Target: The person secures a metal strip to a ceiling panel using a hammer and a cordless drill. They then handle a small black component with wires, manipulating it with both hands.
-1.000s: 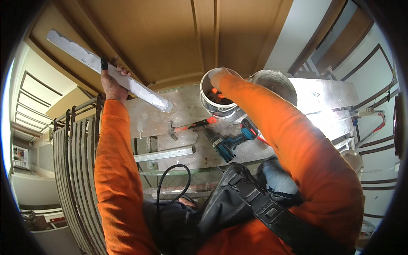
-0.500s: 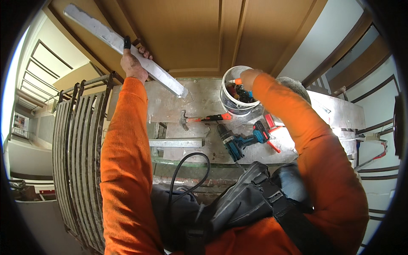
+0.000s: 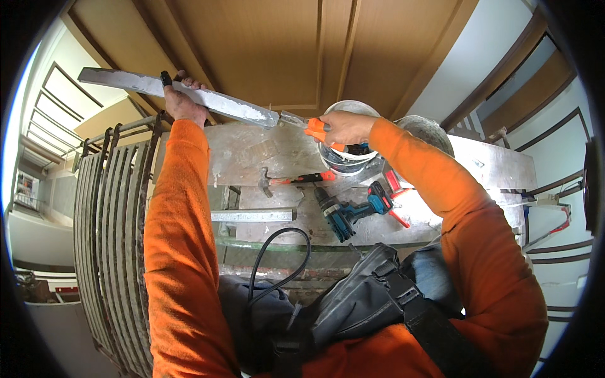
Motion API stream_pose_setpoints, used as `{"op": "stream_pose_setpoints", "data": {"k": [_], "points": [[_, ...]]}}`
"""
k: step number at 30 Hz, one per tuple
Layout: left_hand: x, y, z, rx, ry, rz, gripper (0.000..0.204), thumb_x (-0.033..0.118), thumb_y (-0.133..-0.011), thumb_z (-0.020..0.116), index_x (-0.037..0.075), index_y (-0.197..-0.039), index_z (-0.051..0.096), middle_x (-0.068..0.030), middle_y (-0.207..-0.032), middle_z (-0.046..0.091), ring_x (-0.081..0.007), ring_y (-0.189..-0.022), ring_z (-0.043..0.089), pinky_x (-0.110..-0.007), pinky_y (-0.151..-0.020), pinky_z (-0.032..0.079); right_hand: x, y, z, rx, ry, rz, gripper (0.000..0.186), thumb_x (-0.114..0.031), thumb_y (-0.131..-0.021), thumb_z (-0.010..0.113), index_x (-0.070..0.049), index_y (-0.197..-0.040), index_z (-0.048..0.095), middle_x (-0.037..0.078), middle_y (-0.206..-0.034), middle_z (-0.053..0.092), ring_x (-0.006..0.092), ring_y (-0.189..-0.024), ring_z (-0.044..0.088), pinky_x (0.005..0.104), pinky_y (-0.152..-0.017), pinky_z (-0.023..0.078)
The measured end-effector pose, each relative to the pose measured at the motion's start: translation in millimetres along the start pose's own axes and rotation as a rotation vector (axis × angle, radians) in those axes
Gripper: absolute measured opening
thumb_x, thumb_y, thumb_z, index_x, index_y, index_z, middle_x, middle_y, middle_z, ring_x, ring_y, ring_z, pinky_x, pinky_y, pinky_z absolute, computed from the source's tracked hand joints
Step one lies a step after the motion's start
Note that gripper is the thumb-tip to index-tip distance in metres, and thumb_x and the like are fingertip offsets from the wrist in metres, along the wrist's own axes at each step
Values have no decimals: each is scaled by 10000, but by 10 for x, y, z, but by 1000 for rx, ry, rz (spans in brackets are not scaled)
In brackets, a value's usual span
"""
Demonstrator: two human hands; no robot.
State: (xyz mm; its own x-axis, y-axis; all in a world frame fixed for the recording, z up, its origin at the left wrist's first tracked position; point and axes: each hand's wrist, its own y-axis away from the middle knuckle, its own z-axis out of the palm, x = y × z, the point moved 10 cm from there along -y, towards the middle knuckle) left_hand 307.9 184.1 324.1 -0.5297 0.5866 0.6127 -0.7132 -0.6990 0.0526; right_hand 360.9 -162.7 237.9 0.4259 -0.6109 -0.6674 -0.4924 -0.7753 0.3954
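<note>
Right hand [image 3: 348, 128]: grips scraper [image 3: 315, 128], now near bar [image 3: 232, 106].
Left hand [image 3: 186, 105]: closed around bar.
Bar: long, white-smeared.

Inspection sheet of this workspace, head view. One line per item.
Surface: dusty grey boards, marked with pale smears.
Job's things: long white-coated bar, raised above the boards; orange-handled tool with flat metal blade, its tip at the bar's right end, contact unclear.
Clutter: orange-and-black-handled claw hammer, teal-and-black cordless drill, silver metal profile, white round bucket with items inside, grey round bucket.
Grippers: bare hands; left hand grips the bar, right hand grips the tool's handle.
Cables: black cord-like loop near the legs; ends unclear.
Surroundings: brown panelled wooden surface ahead, slatted metal-framed rack at left.
</note>
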Motion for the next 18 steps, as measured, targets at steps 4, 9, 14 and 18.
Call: {"op": "stream_pose_setpoints", "data": {"k": [4,9,14,18], "points": [[18,25,53,-30,-14,-1,429,532,-953,600,105,-965,570,-1,-649,442,-166,-575,458,-357,-574,425,-115,-52,75,1,-24,-31,456,-164,-812,689,-49,-1250,635,109,-982,691,230,-925,660,379,-800,501],[47,73,72,-17,-37,24,432,535,-961,589,105,-986,562,-3,-649,443,-169,-579,462,-358,-581,434,-219,-89,133,27,-15,-52,442,-164,-893,685,-85,-1317,587,98,-887,667,212,-817,648,378,-732,502],[62,95,99,-20,-28,7,436,538,-963,589,103,-983,559,0,-649,444,-169,-581,465,-354,-586,436,-305,-97,171,54,77,-129,441,-187,-940,671,-61,-1346,555,115,-891,677,248,-823,661,401,-747,507],[82,95,112,-21,-50,4,428,529,-956,603,105,-990,557,-8,-658,448,-176,-588,470,-361,-599,438,-393,-62,155,133,82,-199,471,-211,-939,685,-34,-1351,540,145,-939,699,300,-880,682,437,-801,509]]}}
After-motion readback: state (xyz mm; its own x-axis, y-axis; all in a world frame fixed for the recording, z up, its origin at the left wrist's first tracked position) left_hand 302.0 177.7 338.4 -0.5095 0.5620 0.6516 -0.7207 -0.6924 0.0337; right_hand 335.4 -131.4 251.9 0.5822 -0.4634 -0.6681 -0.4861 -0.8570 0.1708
